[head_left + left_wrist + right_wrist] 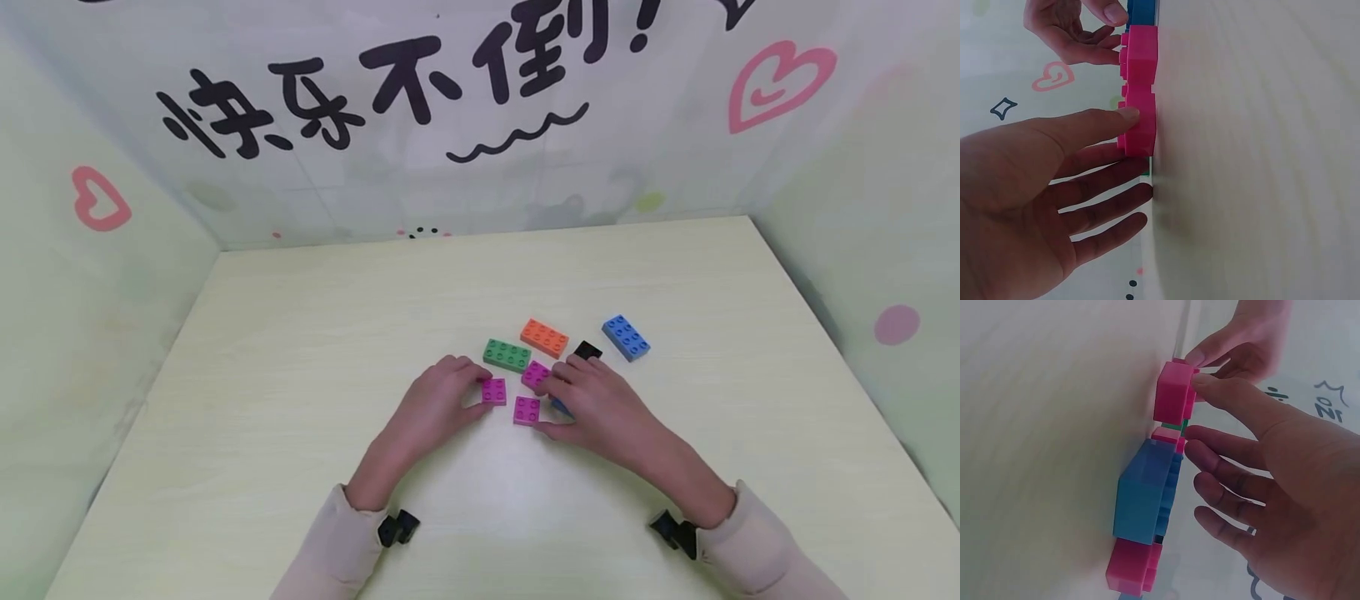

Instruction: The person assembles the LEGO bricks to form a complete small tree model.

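In the head view my left hand (pixel 442 400) pinches a pink square brick (pixel 493 392) between thumb and index finger; its other fingers extend past the brick in the left wrist view. My right hand (pixel 600 408) has its thumb at the corner of a second pink brick (pixel 527 410). Its fingers are spread loosely, the fingertips beside a third pink brick (pixel 536 374). Beneath that hand lies a blue brick (pixel 1138 503), mostly hidden from the head view. Another pink brick (pixel 1129 567) shows beyond it in the right wrist view.
Just behind the hands lie a green brick (pixel 507 355), an orange brick (pixel 544 337) and a black brick (pixel 587 351). A second blue brick (pixel 626 337) sits farther right. Printed walls enclose the pale table (pixel 300 333) at the back and sides.
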Motion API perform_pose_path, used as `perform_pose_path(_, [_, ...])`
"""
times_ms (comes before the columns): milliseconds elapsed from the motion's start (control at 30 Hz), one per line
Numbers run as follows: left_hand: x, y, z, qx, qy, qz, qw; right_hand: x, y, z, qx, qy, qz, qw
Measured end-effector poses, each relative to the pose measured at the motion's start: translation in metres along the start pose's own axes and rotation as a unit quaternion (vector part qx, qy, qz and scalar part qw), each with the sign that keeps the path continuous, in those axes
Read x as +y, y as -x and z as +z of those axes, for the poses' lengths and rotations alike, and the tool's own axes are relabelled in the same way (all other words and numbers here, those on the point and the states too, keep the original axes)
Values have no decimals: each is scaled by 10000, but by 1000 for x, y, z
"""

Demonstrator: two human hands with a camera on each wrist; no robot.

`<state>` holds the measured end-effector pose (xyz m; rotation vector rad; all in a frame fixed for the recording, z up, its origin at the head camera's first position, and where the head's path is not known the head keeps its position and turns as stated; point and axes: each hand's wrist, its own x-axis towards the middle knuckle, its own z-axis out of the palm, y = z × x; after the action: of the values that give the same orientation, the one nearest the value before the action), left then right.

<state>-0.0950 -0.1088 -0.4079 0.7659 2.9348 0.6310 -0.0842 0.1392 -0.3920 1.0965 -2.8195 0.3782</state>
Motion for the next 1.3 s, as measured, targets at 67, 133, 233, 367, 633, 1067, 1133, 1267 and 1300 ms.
perform_pose_path(67, [1,-1,0,39,52,38,10000,0,0,0,-22,5,29,10000])
perform_pose_path(133, [1,-2,0,45,107,47,9999,1,0,1,-31,18,47,10000])
perform_pose_path(233, [3,-3,0,8,180,32,9998,2,0,2,-22,5,57,10000])
perform_pose_path(367, [4,-4,1,-48,235,33,9997,2,-1,4,-26,-87,75,9999])
perform_pose_path(633, [7,-3,-4,270,657,60,9975,3,-6,5,-118,-118,30,9999])
perform_pose_path(1067, [21,2,-6,-102,1064,261,9939,4,-11,9,-158,-519,-106,9985])
perform_pose_path(1133, [22,3,-6,-120,1071,304,9937,3,-12,9,-173,-523,-89,9984])
perform_pose_path(1267, [23,2,-4,-132,971,457,9941,3,-13,9,-230,-493,-47,9985])
perform_pose_path(1300, [23,2,-4,-122,903,497,9946,3,-13,9,-240,-485,-43,9985])
